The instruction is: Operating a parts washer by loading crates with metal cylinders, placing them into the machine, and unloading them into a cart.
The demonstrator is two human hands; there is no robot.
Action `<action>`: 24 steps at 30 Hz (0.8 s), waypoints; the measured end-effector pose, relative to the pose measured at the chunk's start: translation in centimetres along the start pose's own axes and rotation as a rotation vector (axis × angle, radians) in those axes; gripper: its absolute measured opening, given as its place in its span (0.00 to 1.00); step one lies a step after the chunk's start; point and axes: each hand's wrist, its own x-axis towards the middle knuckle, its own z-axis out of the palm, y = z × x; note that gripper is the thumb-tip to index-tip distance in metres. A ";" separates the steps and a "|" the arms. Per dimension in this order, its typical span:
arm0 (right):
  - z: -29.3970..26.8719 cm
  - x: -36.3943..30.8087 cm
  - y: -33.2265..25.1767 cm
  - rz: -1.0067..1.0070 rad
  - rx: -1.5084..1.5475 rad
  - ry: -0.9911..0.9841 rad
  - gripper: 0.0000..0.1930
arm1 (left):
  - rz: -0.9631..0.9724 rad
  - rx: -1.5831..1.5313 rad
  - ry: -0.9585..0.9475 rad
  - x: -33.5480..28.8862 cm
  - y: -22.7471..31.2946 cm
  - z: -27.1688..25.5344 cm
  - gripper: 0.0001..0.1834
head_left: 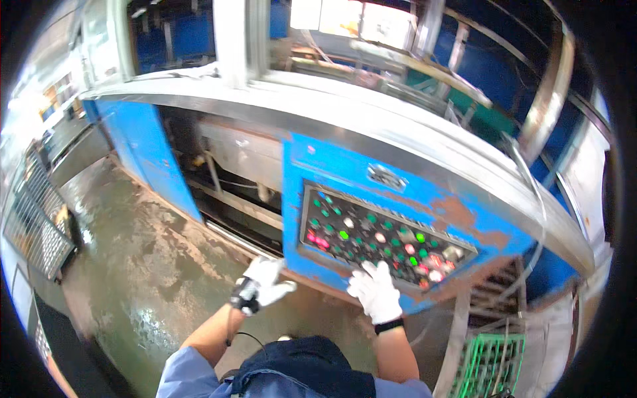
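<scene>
A black control panel [378,237], set in a blue machine front [318,159], carries several round buttons and lamps, some lit green, red or white. My right hand [376,293], in a white glove, is at the panel's lower edge with its fingers apart and nothing in them. Whether its fingertips touch a button cannot be made out. Farther left, my left hand [263,280], also white-gloved and wearing a black strap, hovers over the floor near the machine's base. Its thumb stands out to the right and its palm holds nothing.
Left of the panel, an opening [232,166] in the machine shows pipes and a metal box. A pale metal ledge [358,109] runs above. Wet floor [146,265] stretches below. Green plastic crate [488,361] and metal racks [497,292] stand at right; a grating [40,212] at left.
</scene>
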 end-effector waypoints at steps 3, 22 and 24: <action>1.4 3.6 -1.4 0.097 0.111 -0.060 0.35 | 0.111 0.003 -0.131 6.3 1.4 -1.0 0.31; -1.1 13.5 0.2 0.464 0.854 -0.607 0.19 | -0.127 -0.003 -0.573 22.6 1.7 1.2 0.26; 0.0 13.7 -0.6 0.375 0.510 -0.391 0.19 | -0.131 -0.012 -0.642 23.1 1.6 1.0 0.27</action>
